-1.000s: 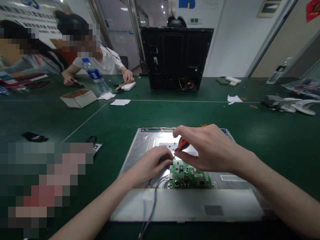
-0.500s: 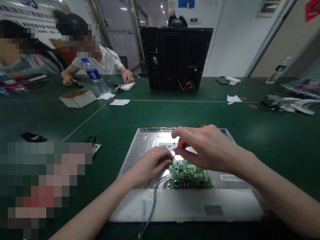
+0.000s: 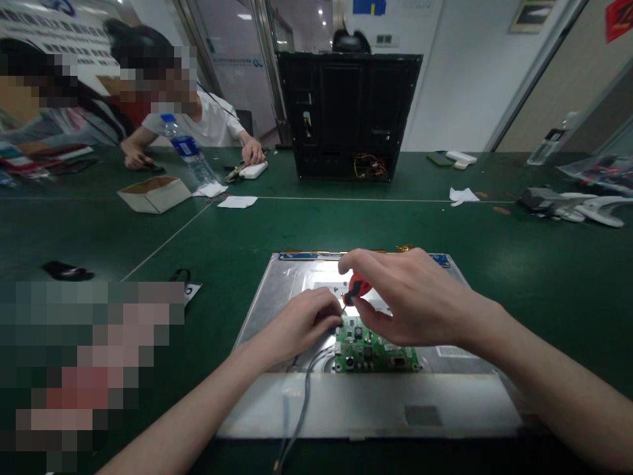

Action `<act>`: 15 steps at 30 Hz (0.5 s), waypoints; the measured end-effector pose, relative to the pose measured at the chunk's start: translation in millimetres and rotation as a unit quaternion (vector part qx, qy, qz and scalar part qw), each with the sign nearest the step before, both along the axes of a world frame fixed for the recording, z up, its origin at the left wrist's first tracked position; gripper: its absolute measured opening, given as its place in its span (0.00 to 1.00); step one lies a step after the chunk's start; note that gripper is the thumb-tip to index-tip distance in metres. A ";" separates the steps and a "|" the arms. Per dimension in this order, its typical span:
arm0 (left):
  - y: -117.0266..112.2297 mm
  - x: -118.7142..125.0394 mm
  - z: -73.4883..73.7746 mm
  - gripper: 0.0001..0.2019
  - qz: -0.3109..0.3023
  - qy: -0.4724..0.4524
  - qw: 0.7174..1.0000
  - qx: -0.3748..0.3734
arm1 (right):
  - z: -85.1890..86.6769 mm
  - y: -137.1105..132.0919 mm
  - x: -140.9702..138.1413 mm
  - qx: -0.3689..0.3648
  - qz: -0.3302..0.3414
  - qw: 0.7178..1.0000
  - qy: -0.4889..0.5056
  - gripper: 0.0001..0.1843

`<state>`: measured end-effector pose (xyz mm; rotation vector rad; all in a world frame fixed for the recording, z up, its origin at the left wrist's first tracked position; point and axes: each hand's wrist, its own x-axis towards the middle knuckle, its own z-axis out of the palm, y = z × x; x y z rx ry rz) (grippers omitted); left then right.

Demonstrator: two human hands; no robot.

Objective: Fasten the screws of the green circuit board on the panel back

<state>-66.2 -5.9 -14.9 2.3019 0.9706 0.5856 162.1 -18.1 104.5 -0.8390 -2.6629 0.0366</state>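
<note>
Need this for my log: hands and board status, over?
Right hand on screwdriver. Left hand by its tip. Board on panel. Cable clear of screwdriver.

We count two bare hands: one left hand [image 3: 304, 321] and one right hand [image 3: 418, 297]. We see one red-and-black screwdriver [image 3: 358, 285], one green circuit board [image 3: 368, 348] and one metal panel [image 3: 353, 406]. Farther back, we make out one black casing [image 3: 346, 105], one open box [image 3: 146, 201], three pieces of white paper [image 3: 238, 202], at least two bottles [image 3: 186, 146] and at least two co-workers [image 3: 216, 125].
</note>
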 end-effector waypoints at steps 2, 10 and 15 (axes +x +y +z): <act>-1.1 0.5 2.9 0.03 -0.004 -0.001 1.000 -0.002 | -0.2 0.2 0.7 -0.002 0.001 1.000 0.000 0.13; -2.7 0.8 8.4 0.04 -0.005 -0.006 1.000 -0.016 | 1.0 0.4 -0.4 -0.004 -0.006 1.000 -0.002 0.11; -2.5 1.0 9.2 0.04 -0.004 -0.002 1.000 -0.012 | 0.0 0.6 0.9 -0.006 -0.002 1.000 -0.005 0.11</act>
